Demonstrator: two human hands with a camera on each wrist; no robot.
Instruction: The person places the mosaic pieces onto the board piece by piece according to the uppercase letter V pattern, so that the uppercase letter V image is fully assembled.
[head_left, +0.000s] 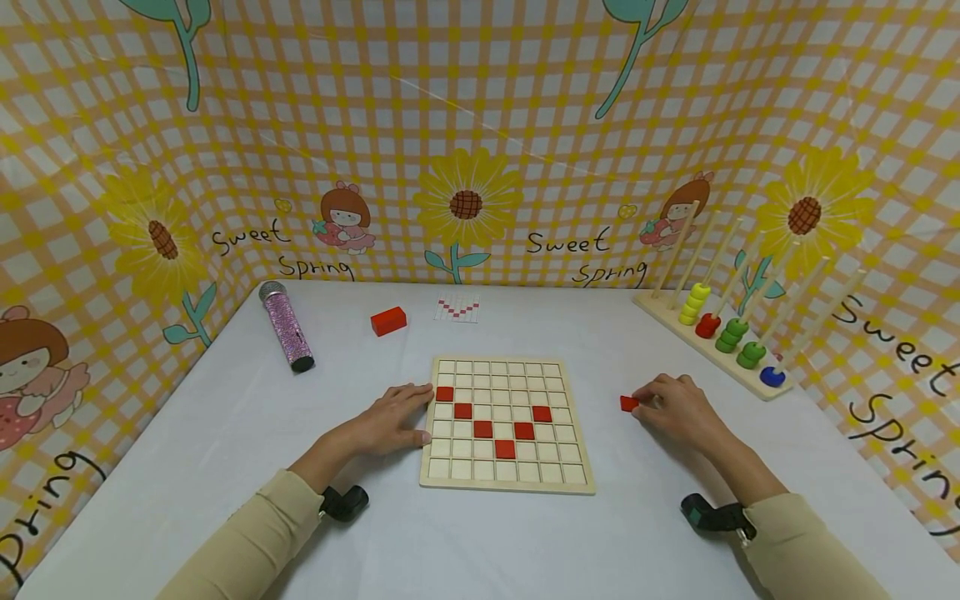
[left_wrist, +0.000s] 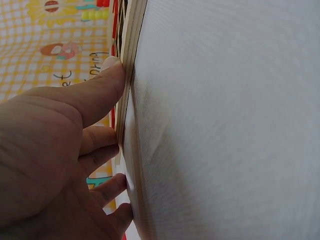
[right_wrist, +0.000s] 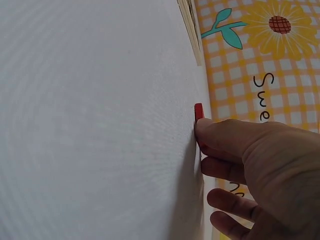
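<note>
A square wooden grid board (head_left: 465,472) lies on the table, with several red square tiles (head_left: 506,449) in its cells forming a V. My left hand (head_left: 387,422) rests at the board's left edge, thumb and fingers spread and extended against it. In the left wrist view the thumb (left_wrist: 102,92) touches the board's side (left_wrist: 131,40). To the right of the board, my right hand (head_left: 675,408) pinches one red tile (head_left: 628,403) between thumb and fingers, low over the tabletop. The right wrist view shows that tile (right_wrist: 199,111) edge-on, partly hidden by the thumb.
Behind the board stand a red block (head_left: 388,322) and a small pattern card (head_left: 457,310) printed with a red V. A glittery pink microphone (head_left: 287,327) lies at the back left. At the right is a wooden peg rack (head_left: 716,350) with coloured beads.
</note>
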